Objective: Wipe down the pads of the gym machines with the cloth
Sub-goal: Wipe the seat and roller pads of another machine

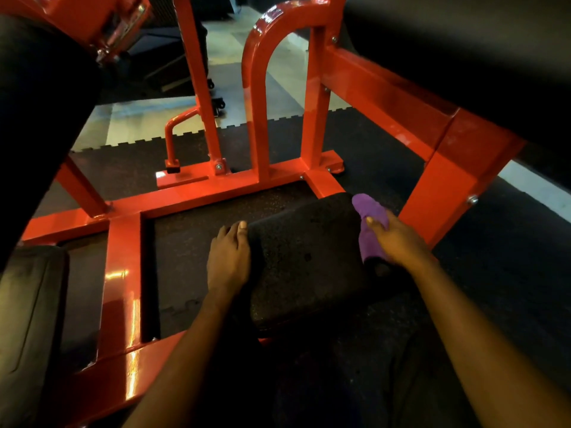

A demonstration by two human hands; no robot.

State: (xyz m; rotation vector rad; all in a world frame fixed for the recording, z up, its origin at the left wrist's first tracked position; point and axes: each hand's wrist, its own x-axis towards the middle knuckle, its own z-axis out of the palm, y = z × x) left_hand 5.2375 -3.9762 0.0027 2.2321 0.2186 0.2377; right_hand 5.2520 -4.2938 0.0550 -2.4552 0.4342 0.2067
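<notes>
Our right grip [398, 242] clamps the purple cloth [369, 217] against the right edge of the black pad [309, 261], while our left grip [228, 257] lies with straight fingers along its left edge

Purple cloth [369, 225] against black pad [306, 261]

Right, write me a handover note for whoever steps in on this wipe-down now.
Left hand: lies flat against the left side of the low black pad, apparently steadying it.
Right hand: grips the bunched purple cloth, held against the pad's right edge.
Done: cannot tell how much of this pad has been wiped.
Left: finish this pad, then likely the large pad at upper right, the rounded pad at upper left and the flat pad at lower left, around the red frame.
</notes>
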